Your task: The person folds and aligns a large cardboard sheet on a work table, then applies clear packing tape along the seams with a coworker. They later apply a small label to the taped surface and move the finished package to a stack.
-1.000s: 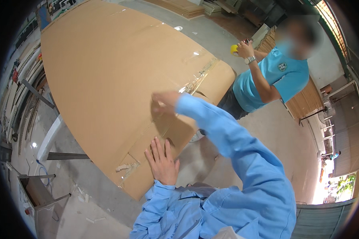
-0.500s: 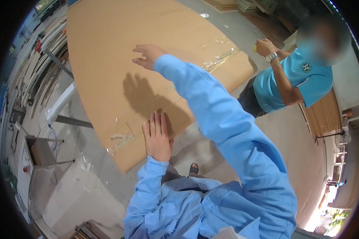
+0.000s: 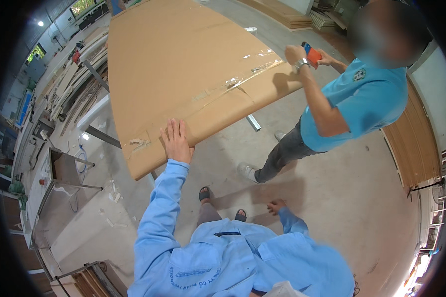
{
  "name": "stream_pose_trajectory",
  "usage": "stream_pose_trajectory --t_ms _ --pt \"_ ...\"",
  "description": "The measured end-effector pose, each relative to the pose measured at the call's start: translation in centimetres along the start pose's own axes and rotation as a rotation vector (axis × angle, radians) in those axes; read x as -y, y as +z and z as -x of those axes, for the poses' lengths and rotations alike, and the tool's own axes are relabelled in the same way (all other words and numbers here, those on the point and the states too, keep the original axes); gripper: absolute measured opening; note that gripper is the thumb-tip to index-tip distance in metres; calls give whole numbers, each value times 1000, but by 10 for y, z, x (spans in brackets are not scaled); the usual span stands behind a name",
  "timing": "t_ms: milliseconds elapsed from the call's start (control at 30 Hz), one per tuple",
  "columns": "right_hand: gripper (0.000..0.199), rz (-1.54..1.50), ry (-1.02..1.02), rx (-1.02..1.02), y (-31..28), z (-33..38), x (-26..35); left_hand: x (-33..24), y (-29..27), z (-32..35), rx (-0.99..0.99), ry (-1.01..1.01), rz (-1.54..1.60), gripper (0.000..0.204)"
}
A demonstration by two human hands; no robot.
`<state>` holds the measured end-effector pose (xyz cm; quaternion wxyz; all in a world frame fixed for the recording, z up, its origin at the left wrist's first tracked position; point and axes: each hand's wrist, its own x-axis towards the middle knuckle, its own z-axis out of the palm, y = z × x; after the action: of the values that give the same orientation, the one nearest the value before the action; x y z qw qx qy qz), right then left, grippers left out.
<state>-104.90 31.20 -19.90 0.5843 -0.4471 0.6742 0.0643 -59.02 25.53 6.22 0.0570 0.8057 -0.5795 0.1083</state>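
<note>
A large flat panel wrapped in brown paper (image 3: 158,64) stretches away in front of me, with strips of clear tape (image 3: 233,83) along its near end. My left hand (image 3: 177,142) lies open on the near edge of the wrapping, fingers flat on top and thumb over the side. Close to the left corner, a strip of tape (image 3: 139,142) looks wrinkled. Down at my side, away from the panel, my right hand (image 3: 276,207) hangs with loosely spread fingers and holds nothing visible.
A co-worker in a turquoise shirt (image 3: 366,106) stands at the panel's right end, holding an orange and blue object (image 3: 312,55). White-topped supports (image 3: 94,111) carry the panel. Left stands a metal-legged box (image 3: 67,168); stacked boards (image 3: 414,133) lie right.
My right hand has swung back from above the panel to my side. My left hand stays on the edge. The co-worker has come closer to the panel's right end.
</note>
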Motion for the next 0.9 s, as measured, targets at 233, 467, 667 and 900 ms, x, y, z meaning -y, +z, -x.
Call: stream_pose_trajectory --t_ms 233,467,667,900 --pt "25 -561 364 -10 36 -20 -132 -11 5 -1 -18 -60 -26 98" --pt "25 -522 439 16 79 12 -144 10 22 7 -110 74 61 95" --pt "30 -609 305 -89 124 54 -123 44 30 15 -110 303 88 91" --pt "29 -618 370 -163 229 92 -104 68 44 11 -193 430 183 60"
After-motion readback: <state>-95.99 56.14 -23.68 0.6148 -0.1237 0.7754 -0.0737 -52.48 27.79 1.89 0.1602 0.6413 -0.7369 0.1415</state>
